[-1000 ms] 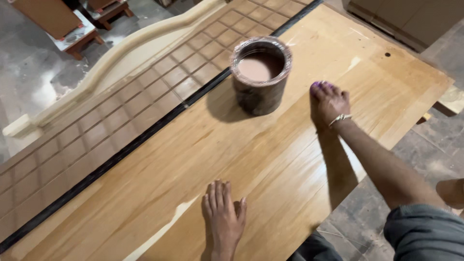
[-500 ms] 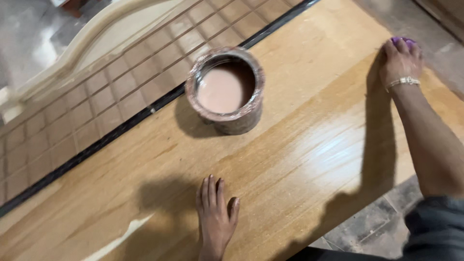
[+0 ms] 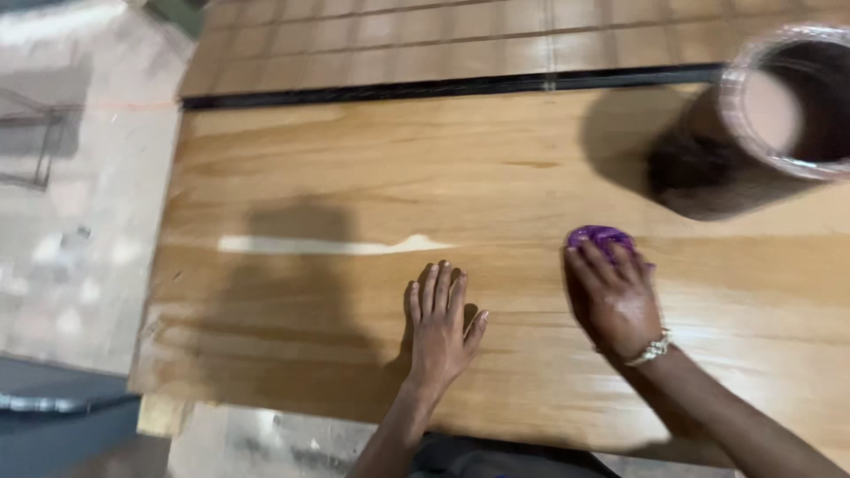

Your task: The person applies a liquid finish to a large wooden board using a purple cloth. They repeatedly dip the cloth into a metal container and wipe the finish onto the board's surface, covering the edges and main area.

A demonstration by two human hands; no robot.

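One crumpled purple cloth (image 3: 600, 239) under right hand (image 3: 616, 301) on glossy wooden panel (image 3: 354, 354)

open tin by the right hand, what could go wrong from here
1. The open tin of pale liquid stands on the wooden panel just beyond the right hand; a wide stroke with the purple pad might knock it and spill.
2. The left hand lies flat on the glossy surface and may leave prints or slip.
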